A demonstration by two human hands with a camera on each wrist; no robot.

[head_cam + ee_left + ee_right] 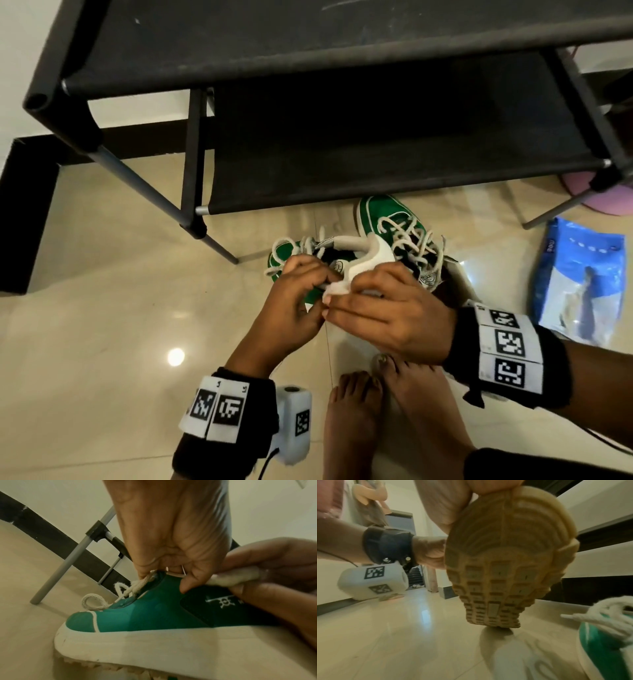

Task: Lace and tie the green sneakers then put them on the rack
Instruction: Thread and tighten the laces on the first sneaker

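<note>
Holding one green sneaker [291, 260] tipped off the floor [120, 308], just in front of the rack [308, 61]: our left hand [294, 308] pinches its lace [145, 580], our right hand [387, 308] grips the heel. Second sneaker [397, 233] sits beside it at the rack's lower front edge; open floor left.

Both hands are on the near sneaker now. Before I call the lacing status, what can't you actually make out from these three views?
- Near sneaker top eyelets: head view, covered by left hand and right hand.
- Bow or knot: left wrist view shows fingers pinching the lace, hiding its end.
- Its upper: right wrist view shows only the sole.
- Second sneaker: tied or loose, too small to tell.
</note>
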